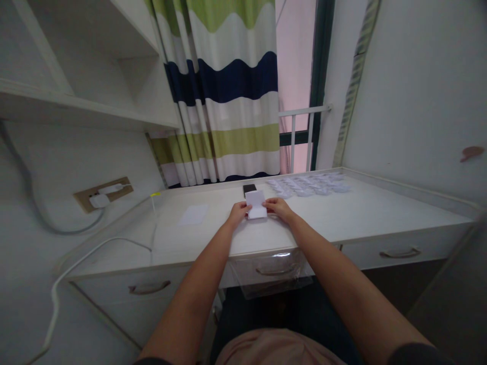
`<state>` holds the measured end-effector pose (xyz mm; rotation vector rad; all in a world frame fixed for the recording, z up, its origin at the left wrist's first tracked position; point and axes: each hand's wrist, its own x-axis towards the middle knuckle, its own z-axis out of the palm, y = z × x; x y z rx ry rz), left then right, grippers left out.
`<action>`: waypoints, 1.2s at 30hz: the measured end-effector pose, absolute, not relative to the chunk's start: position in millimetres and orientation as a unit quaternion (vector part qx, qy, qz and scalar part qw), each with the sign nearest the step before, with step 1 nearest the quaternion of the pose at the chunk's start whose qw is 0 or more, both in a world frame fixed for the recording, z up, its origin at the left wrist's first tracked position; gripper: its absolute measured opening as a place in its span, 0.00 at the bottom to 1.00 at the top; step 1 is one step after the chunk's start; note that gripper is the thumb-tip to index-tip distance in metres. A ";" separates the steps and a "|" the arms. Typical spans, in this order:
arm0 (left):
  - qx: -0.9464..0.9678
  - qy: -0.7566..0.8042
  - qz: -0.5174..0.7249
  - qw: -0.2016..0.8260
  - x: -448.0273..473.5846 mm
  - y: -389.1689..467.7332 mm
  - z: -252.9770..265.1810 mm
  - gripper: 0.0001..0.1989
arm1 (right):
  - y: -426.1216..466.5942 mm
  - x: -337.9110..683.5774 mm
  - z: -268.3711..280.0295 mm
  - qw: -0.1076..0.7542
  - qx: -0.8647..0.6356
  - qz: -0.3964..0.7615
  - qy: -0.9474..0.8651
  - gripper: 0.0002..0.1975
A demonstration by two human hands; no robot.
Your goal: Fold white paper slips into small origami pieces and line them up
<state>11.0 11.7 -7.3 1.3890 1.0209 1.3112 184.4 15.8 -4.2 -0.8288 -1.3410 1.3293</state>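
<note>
Between my two hands is a small piece of white folded paper (256, 205), with a crease across its lower half. My left hand (239, 211) pinches its left edge, and my right hand (278, 207) pinches the right edge. The paper is held just over the white desk (213, 238), tilted up toward me. Right behind it lies a black phone-like object (249, 190), partly covered by the paper. To the left, a flat white sheet (193, 215) rests on the desk.
Rows of several small folded white paper pieces (308, 183) lie at the back right. A clear plastic bag (272, 276) hangs at the front edge over a drawer. A white cable (95, 246) runs along the left side. Shelves (91, 106) overhang the left.
</note>
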 end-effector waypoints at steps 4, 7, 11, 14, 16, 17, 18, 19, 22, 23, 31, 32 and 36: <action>0.563 0.417 0.546 0.460 9.7 11.0 -6.8 0.10 | 14.7 183.4 -3.7 0.521 -0.353 0.548 -0.551 0.12; 0.556 0.428 0.558 0.444 8.9 11.5 -6.2 0.10 | 13.0 183.3 -2.5 0.512 -0.364 0.550 -0.550 0.10; 0.559 0.433 0.560 0.432 8.2 13.9 -6.9 0.10 | 12.9 184.1 -2.4 0.511 -0.365 0.549 -0.551 0.10; 0.563 0.432 0.567 0.418 7.3 16.2 -8.7 0.09 | 14.4 184.8 -4.0 0.492 -0.367 0.551 -0.566 0.10; 0.567 0.430 0.569 0.413 6.7 17.8 -9.9 0.10 | 15.5 185.1 -5.1 0.484 -0.372 0.541 -0.579 0.10; 0.568 0.429 0.568 0.413 6.5 18.6 -10.4 0.10 | 16.0 185.1 -5.6 0.484 -0.373 0.537 -0.582 0.10; 0.568 0.428 0.569 0.414 6.4 19.3 -10.8 0.10 | 16.6 185.1 -6.0 0.486 -0.373 0.534 -0.583 0.10; 0.565 0.429 0.570 0.414 6.3 20.1 -11.1 0.11 | 17.2 185.0 -6.5 0.486 -0.373 0.534 -0.583 0.09; 0.556 0.431 0.578 0.415 6.1 21.5 -11.0 0.11 | 18.9 184.3 -7.9 0.476 -0.376 0.536 -0.587 0.08; 0.555 0.429 0.580 0.414 6.0 21.6 -10.6 0.11 | 19.3 184.1 -8.4 0.475 -0.376 0.535 -0.589 0.08; 0.544 0.428 0.601 0.399 6.1 18.7 -6.5 0.11 | 17.2 183.1 -9.0 0.464 -0.368 0.543 -0.596 0.09; 0.542 0.429 0.603 0.399 6.1 18.4 -6.3 0.12 | 17.0 183.1 -9.0 0.465 -0.363 0.540 -0.600 0.09; 0.534 0.428 0.610 0.400 6.1 16.9 -5.7 0.13 | 17.3 183.0 -9.7 0.462 -0.351 0.535 -0.614 0.10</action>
